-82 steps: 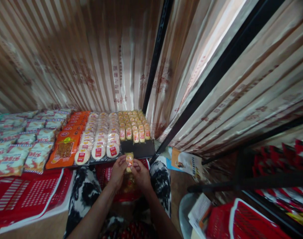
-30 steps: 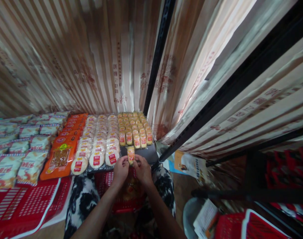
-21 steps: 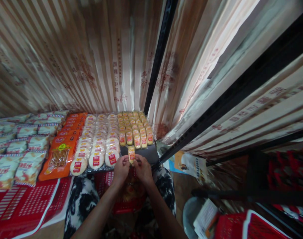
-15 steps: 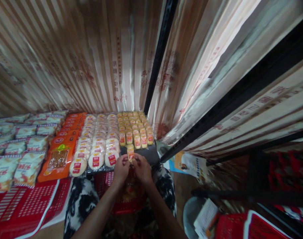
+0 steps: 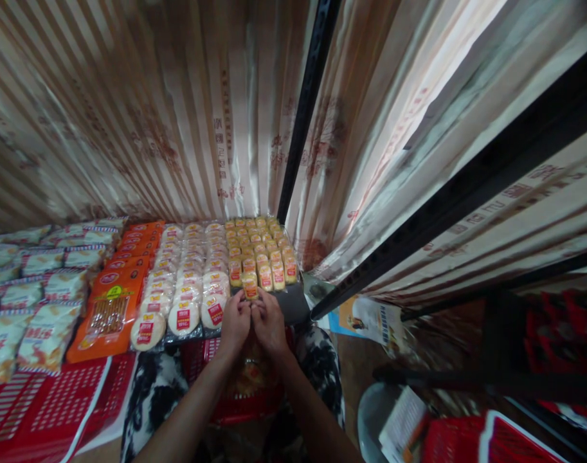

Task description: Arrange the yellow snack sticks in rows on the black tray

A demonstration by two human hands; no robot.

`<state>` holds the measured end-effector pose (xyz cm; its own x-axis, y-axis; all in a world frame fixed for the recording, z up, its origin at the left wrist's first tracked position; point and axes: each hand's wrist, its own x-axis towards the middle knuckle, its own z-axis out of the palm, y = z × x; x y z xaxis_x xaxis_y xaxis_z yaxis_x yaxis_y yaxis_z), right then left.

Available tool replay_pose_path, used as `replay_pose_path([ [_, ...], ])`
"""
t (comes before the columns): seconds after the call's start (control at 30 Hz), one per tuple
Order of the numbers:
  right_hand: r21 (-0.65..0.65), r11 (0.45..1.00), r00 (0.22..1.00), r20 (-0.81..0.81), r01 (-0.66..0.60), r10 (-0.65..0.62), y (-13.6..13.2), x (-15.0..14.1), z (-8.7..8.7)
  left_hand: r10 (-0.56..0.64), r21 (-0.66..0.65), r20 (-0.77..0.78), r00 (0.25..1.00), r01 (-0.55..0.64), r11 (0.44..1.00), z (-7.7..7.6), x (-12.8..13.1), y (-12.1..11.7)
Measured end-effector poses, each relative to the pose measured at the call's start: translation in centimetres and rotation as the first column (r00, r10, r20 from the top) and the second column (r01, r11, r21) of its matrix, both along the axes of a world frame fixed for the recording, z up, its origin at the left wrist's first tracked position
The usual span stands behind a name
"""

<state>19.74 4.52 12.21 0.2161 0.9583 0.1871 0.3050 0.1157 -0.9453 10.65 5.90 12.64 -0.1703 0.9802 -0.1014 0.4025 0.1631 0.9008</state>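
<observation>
A small yellow snack packet point(image 5: 250, 285) with a red label is pinched at its lower end between my left hand point(image 5: 236, 323) and my right hand point(image 5: 270, 321). Both hands are closed, fingertips close together. The packet sits at the front of rows of matching yellow packets point(image 5: 278, 273) standing on a black board point(image 5: 293, 305). To the left are rows of round white crackers point(image 5: 183, 316) in clear wrap with red labels. Below my hands, between my knees, a red basket point(image 5: 245, 411) holds more packets, partly hidden by my arms.
Orange snack bags point(image 5: 110, 307) and white-and-blue bags point(image 5: 49, 334) lie in rows farther left, above a red basket point(image 5: 66, 405). A black metal post point(image 5: 305, 116) stands before curtains point(image 5: 187, 128). On the right are a grey bin point(image 5: 370, 418) and another red basket point(image 5: 452, 440).
Both hands have moved slightly forward with the yellow packet, bringing it up against the front of the yellow rows. The view has shifted a little.
</observation>
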Motion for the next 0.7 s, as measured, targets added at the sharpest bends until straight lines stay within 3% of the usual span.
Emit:
replay_pose_path([
  [0.37, 0.063, 0.998, 1.0, 0.015, 0.003, -0.004, 0.4, -0.4, -1.1, 0.011, -0.036, -0.064, 0.998, -0.014, 0.999, 0.4, 0.7, 1.1],
  [0.7, 0.14, 0.99, 0.966, 0.251, 0.025, -0.06, 0.5, -0.3, -2.3, 0.01, -0.032, -0.057, 0.998, -0.012, 0.999, 0.4, 0.8, 1.5],
])
